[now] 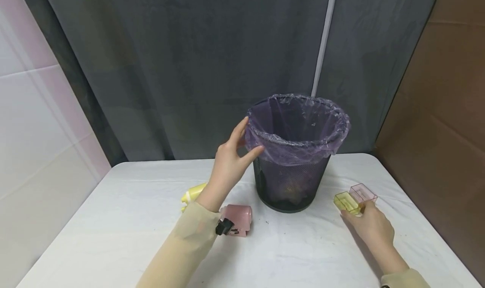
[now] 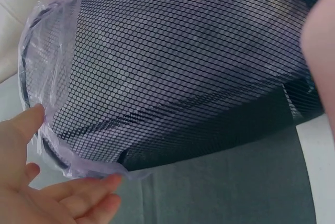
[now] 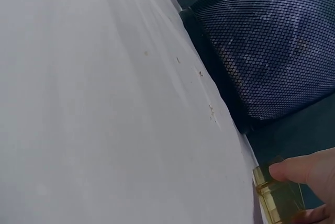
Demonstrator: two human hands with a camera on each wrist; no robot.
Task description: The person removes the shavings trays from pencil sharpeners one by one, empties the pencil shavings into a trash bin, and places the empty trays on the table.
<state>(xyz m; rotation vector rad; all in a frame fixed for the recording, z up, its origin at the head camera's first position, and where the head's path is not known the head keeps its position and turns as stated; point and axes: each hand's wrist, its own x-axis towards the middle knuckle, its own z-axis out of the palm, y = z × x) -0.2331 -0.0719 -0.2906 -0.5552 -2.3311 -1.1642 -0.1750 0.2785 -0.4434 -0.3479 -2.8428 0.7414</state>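
A black mesh wastebasket stands upright on the table, lined with a translucent purple bag folded over its rim. My left hand is at the rim's left side, thumb and fingers spread and fairly straight against the bag. The left wrist view shows the thumb and fingertips right at the bag's folded edge. To the right of the basket, my right hand pinches a small clear yellow box between thumb and fingers. A clear pink box sits directly beside the yellow one.
A pink container lies near my left wrist. Behind that forearm is a partly hidden yellow bottle-like object. White cloth covers the table; a dark grey curtain hangs behind, and a brown panel stands at right.
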